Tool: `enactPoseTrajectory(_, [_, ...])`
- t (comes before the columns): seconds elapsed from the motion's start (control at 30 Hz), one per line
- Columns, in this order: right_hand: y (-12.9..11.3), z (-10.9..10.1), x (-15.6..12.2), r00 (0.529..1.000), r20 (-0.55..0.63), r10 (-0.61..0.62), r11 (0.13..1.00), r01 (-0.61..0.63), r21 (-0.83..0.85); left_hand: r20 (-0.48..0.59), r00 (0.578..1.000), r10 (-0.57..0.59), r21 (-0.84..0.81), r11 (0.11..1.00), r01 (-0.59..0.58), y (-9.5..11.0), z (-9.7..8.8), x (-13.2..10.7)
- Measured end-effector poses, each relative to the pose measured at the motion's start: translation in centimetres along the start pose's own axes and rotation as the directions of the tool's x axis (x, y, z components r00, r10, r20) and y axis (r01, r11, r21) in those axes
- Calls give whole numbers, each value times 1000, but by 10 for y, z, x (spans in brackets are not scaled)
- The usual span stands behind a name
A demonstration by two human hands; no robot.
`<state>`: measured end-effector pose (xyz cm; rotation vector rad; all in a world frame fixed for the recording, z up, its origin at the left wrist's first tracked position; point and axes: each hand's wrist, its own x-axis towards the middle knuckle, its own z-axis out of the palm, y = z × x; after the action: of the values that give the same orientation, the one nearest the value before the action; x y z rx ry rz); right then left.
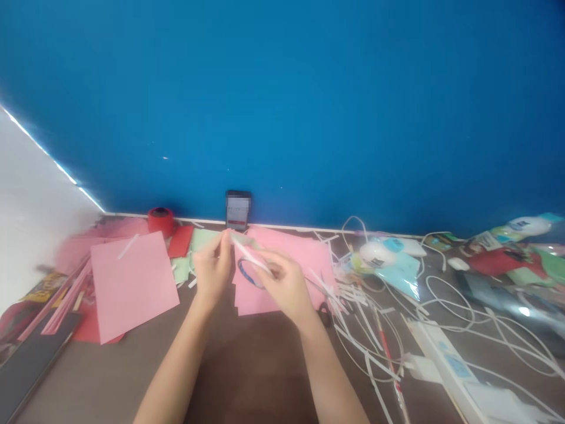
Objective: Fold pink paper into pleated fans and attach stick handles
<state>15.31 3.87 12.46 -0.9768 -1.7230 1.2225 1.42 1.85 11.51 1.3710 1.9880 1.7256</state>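
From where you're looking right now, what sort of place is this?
Probably a cluttered desk indoors, perhaps a papercraft corner: a square pink paper sheet lies on it, a smartphone stands by the blue wall, and a white power strip sits among cables.

Left hand (212,265) pinches one end of a pale paper strip (247,252), right hand (288,287) grips the other, over pink sheets (309,253). Phone (238,210) upright by blue wall (282,106). White strips (364,335), power strip (445,365) to the right. Slight blur.
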Motion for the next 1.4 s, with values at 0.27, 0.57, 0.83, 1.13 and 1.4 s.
enactPoseTrajectory(0.27, [9, -10, -10, 949, 134, -284, 870, 314, -380, -39, 999, -11, 1, 1000, 11, -5, -3, 3])
enactPoseTrajectory(0.57, [16, -11, -13, 913, 234, -334, 485, 380, -788, -118, 993, 26, 16, 1000, -25, -7, -8, 7])
enactPoseTrajectory(0.83, [34, -8, -9, 895, 242, -376, 448, 404, -798, -106, 994, -17, -41, 999, 12, -2, -13, 4])
enactPoseTrajectory(1.13, [36, -12, -10, 899, 230, -372, 502, 404, -765, -137, 990, 22, -12, 1000, -24, 14, -18, 3])
enactPoseTrajectory(1.4, [30, -13, -12, 883, 256, -393, 470, 432, -770, -134, 991, -5, -73, 997, -5, 21, -21, 1])
